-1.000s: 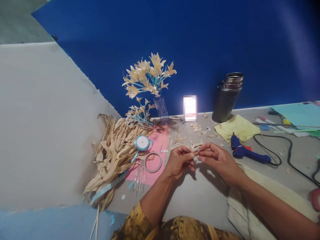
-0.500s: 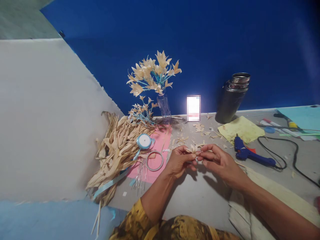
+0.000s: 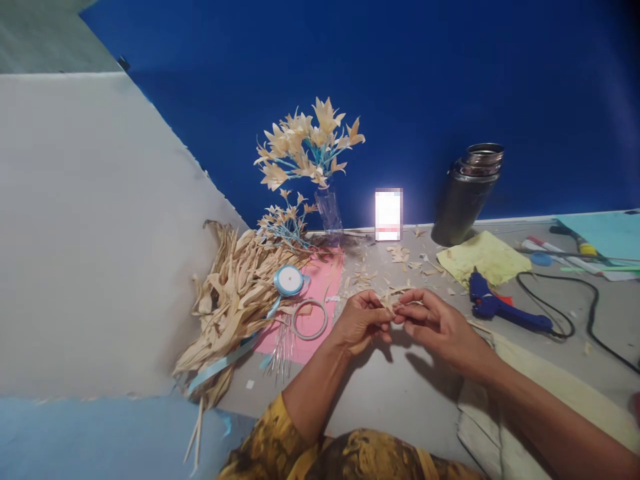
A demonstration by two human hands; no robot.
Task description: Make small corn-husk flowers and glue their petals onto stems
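Both hands, left hand [image 3: 359,321] and right hand [image 3: 436,323], are pinching one small tan dried-husk flower [image 3: 388,300] between closed fingertips, above the grey table [image 3: 400,393], near the blue glue gun [image 3: 495,308].

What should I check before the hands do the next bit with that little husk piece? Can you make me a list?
1. Grip: ok. The left hand and right hand pinch the husk piece at the fingertips.
2. Is the glue gun near: ok. It lies on the table right of the right hand, untouched.
3. Is the glue gun hot: cannot tell.
4. Is the cord out of the way: ok. It loops off to the right.
5. Is the spool near: ok. It lies left of the left hand.
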